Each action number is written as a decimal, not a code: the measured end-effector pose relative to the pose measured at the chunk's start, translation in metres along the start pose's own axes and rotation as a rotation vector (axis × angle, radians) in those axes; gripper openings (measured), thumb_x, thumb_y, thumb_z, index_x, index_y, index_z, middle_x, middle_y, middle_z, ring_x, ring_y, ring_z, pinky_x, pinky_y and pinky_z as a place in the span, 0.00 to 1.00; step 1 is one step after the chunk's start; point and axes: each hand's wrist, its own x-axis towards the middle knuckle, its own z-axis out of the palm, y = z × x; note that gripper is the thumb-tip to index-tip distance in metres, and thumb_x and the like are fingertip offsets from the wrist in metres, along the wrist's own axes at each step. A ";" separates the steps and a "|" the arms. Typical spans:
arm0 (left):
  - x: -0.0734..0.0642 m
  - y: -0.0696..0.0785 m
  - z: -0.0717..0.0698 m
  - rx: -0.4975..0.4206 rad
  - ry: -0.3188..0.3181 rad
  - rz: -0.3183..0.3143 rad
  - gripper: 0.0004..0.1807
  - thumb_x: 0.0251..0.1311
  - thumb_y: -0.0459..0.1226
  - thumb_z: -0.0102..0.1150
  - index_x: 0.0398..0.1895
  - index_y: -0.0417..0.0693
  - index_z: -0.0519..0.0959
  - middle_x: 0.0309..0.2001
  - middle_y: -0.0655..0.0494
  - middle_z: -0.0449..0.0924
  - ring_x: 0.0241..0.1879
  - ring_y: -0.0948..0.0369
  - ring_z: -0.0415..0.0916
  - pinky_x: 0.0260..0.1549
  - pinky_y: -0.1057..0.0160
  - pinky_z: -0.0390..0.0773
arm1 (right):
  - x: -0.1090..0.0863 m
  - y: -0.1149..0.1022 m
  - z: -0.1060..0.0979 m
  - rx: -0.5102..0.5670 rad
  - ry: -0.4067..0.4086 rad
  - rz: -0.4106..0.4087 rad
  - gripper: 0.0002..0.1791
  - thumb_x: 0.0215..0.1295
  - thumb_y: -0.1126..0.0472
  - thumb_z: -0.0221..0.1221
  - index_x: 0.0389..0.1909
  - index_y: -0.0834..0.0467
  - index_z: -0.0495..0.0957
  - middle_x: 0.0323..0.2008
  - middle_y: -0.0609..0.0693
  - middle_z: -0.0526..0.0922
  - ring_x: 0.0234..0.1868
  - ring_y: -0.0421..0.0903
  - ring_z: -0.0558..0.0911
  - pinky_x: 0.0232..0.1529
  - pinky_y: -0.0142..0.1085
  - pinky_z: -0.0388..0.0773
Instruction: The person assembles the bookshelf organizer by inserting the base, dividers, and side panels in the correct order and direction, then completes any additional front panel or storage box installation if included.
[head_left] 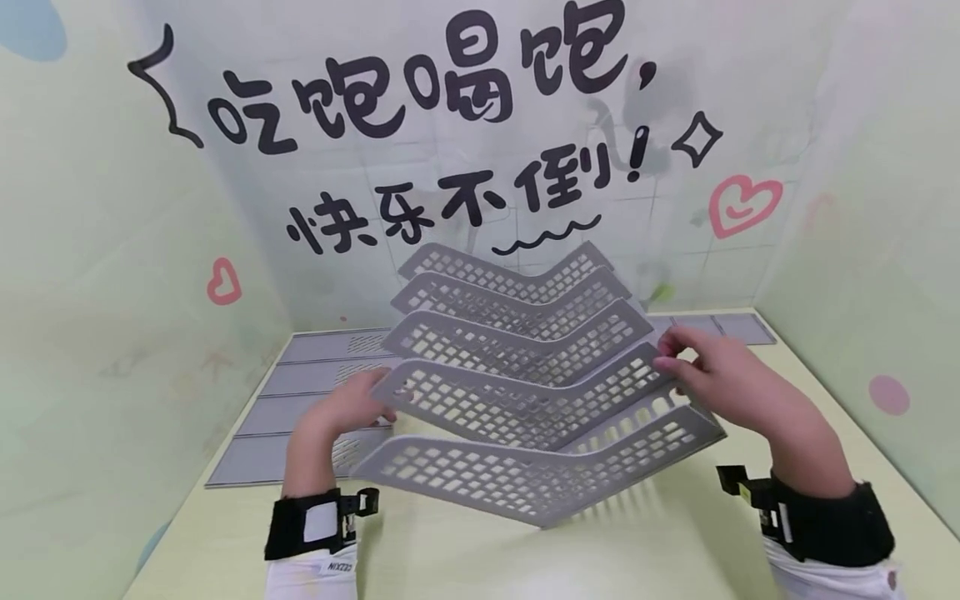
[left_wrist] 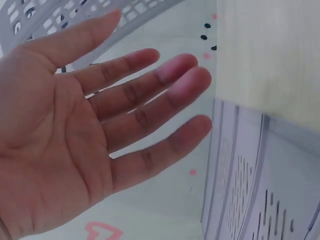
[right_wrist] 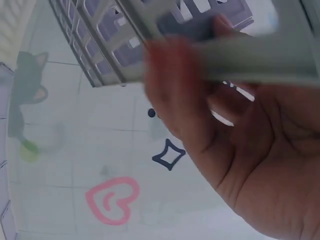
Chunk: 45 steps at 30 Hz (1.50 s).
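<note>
Perforated grey rack [head_left: 525,392]: a stack of V-shaped slotted panels joined in tiers, sitting mid-table on the pale yellow tabletop [head_left: 660,550], lower front edge touching the surface, upper tiers leaning back twd the wall.

Your right hand [head_left: 720,379] is at the rack's right edge, fingers curled over a panel rim & pinching it; the right wrist view shows the same, w/ the thumb [right_wrist: 175,95] on one face of the grey strip [right_wrist: 240,57] and the other fingers behind it.

Your left hand [head_left: 348,404] is at the rack's left side, by the 2nd-lowest tier. Left wrist view shows the palm [left_wrist: 55,145] flat, fingers [left_wrist: 150,95] straight & spread, gripping nothing; the rack [left_wrist: 60,15] is just past the thumb. Can't tell if it actually touches.

Flat grey panels [head_left: 300,392] lie in a row on the table's left, behind your left hand; more lie at the back right [head_left: 720,327]. Black straps [head_left: 307,525] on both wrists. Wall behind has black lettering [head_left: 420,83] & a pink heart [head_left: 742,204].
</note>
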 end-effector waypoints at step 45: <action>0.006 0.015 0.043 0.517 -0.052 -0.306 0.16 0.52 0.37 0.80 0.38 0.41 0.83 0.39 0.47 0.84 0.37 0.53 0.78 0.38 0.50 0.84 | -0.012 -0.024 0.006 0.374 0.162 -0.221 0.15 0.80 0.71 0.48 0.48 0.63 0.84 0.59 0.48 0.75 0.61 0.33 0.69 0.57 0.18 0.68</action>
